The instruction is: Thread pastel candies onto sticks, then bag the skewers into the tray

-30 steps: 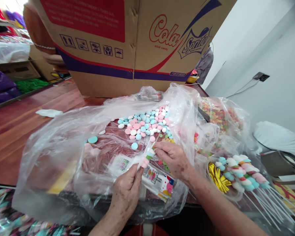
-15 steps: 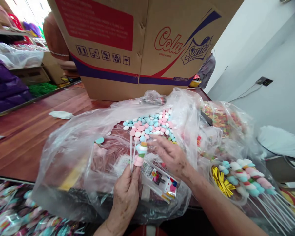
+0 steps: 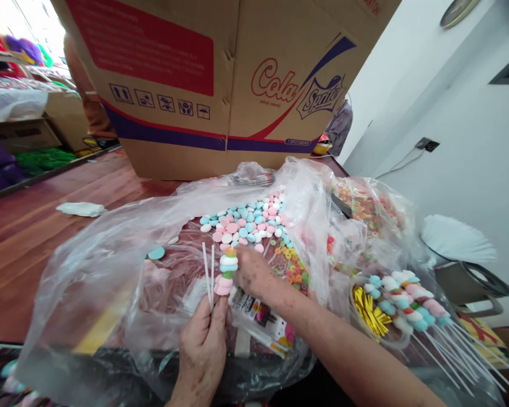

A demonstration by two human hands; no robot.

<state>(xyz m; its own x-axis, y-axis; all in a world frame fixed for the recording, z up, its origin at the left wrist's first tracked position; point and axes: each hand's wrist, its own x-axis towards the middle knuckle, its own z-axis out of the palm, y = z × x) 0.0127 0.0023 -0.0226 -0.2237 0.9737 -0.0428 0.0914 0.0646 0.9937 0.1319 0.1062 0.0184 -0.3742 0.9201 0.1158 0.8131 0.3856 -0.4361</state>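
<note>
My left hand (image 3: 203, 339) is closed around a candy skewer (image 3: 227, 271) and two bare white sticks (image 3: 209, 268). The skewer stands upright, stacked with pink, green, blue, white and orange pieces. My right hand (image 3: 254, 274) is just right of the skewer, at the near side of the loose pink, blue and white candies (image 3: 246, 220). Its fingers are curled in and partly hidden, so I cannot make out what is in them. Small fruit-coloured gummy rings (image 3: 294, 268) lie to its right. A printed packet (image 3: 258, 314) lies under my right wrist.
Clear plastic sheeting (image 3: 110, 254) covers much of the wooden table (image 3: 38, 271). A big cardboard box (image 3: 186, 68) stands at the back. At right are finished candy skewers (image 3: 419, 299), gold ties (image 3: 369, 311) in a round tub, and a bag of gummy rings (image 3: 373, 200).
My right hand has moved left and its fingers have curled in beside the skewer, uncovering the gummy rings. The left hand keeps its hold. The camera view has shifted right.
</note>
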